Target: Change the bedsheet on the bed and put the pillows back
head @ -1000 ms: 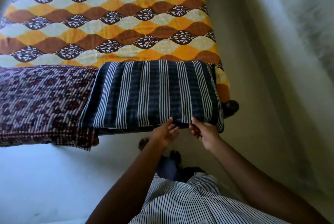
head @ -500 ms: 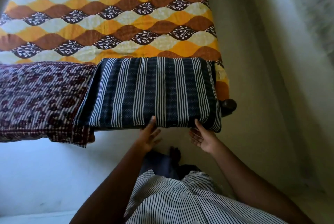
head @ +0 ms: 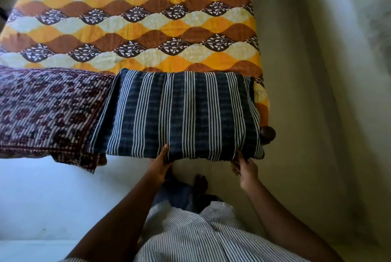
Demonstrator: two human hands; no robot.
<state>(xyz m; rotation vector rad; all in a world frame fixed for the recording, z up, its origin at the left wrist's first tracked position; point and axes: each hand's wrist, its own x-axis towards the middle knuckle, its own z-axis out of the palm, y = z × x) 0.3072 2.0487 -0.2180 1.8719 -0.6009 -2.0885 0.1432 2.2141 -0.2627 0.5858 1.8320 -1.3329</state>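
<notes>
The left hand (head: 159,165) is pinching the striped pillow (head: 182,113) at its near edge, thumb on top; the right hand (head: 246,169) is clutching that edge, right of the pinch.

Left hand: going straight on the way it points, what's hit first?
The striped pillow: the left hand points at its near edge and touches it, thumb on top, fingers seemingly tucked under. Beyond lies the patterned bedsheet; what sits under the pillow is hidden.
</notes>
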